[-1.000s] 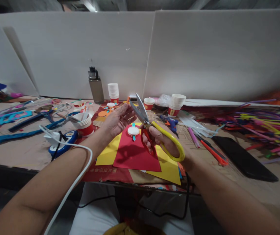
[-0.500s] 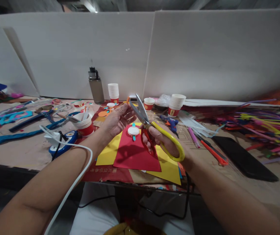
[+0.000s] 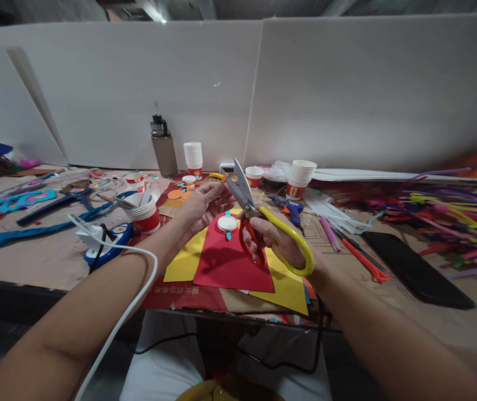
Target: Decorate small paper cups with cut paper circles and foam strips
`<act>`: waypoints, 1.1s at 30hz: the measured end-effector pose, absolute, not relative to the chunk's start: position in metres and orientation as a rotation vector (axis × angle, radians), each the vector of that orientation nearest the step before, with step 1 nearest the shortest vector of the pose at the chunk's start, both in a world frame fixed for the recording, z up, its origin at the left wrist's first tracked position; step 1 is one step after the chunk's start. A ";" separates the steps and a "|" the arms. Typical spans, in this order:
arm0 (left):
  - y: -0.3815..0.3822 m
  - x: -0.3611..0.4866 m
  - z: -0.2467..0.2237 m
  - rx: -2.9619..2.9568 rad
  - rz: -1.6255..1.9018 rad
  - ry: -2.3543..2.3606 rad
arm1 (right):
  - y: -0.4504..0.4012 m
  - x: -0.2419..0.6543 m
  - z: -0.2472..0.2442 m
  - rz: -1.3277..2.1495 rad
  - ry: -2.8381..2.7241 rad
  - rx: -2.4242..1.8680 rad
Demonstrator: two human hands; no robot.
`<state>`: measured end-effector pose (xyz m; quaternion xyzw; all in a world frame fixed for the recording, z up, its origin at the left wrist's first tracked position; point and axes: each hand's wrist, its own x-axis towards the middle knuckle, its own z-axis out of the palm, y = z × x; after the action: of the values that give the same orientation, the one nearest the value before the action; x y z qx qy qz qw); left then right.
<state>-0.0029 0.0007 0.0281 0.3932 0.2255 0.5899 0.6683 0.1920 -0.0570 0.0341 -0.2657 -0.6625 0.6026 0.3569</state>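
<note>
My right hand (image 3: 278, 239) grips scissors (image 3: 251, 209) with one yellow and one red handle, the blades parted and pointing up and away. My left hand (image 3: 205, 207) pinches a small orange strip (image 3: 224, 178), which is close to the blades; whether they touch it I cannot tell. Below the hands lies a red paper sheet (image 3: 234, 264) on top of yellow paper (image 3: 180, 264). A white round disc (image 3: 227, 223) with a turquoise strip (image 3: 228, 235) beneath it sits on the red sheet.
Paper cup stacks (image 3: 300, 178) and a bottle (image 3: 163, 147) stand at the back. A glue gun (image 3: 292, 210), a red cutter (image 3: 365, 260) and a black phone (image 3: 417, 267) lie right, near pipe cleaners (image 3: 467, 223). Left are a cup with tools (image 3: 144, 217) and a white cable (image 3: 138, 287).
My left hand has shifted slightly right and down, taking the orange strip nearer the blades. The scissors have hardly moved.
</note>
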 end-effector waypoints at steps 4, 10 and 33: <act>0.004 -0.003 0.026 0.883 1.343 0.495 | -0.060 0.191 0.037 1.517 -1.718 -0.766; 0.006 -0.004 0.025 0.899 1.337 0.468 | -0.065 0.189 0.037 1.482 -1.672 -0.806; 0.009 -0.005 0.026 0.913 1.339 0.498 | -0.068 0.188 0.041 1.399 -1.689 -0.892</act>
<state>-0.0050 0.0087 0.0264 0.4037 0.2201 0.5923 0.6616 0.1880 -0.0685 0.0409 -0.3489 -0.6607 0.5473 0.3771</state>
